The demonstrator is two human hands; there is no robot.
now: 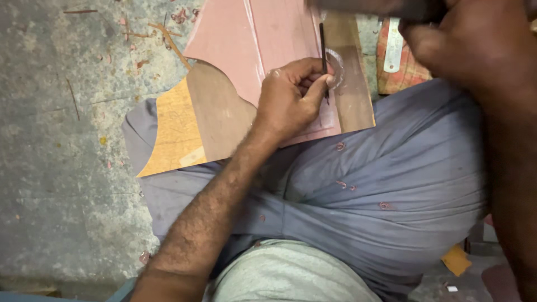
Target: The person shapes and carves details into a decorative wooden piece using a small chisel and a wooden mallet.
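Left fingers pinched a thin dark tool upright, bracing the pink sheet beneath on the lap; right hand blurred, its hold untellable.

right hand blurred, cut off at top edge

The floor is rough grey-green concrete, worn and mottled with paler patches. Thin brown sticks and small reddish curled shavings lie scattered across it near the top edge, with more specks further down on the left. At the lower right corner sits a small yellow scrap among dim, dark clutter that is hard to make out. The light is soft and even, without sharp shadows.
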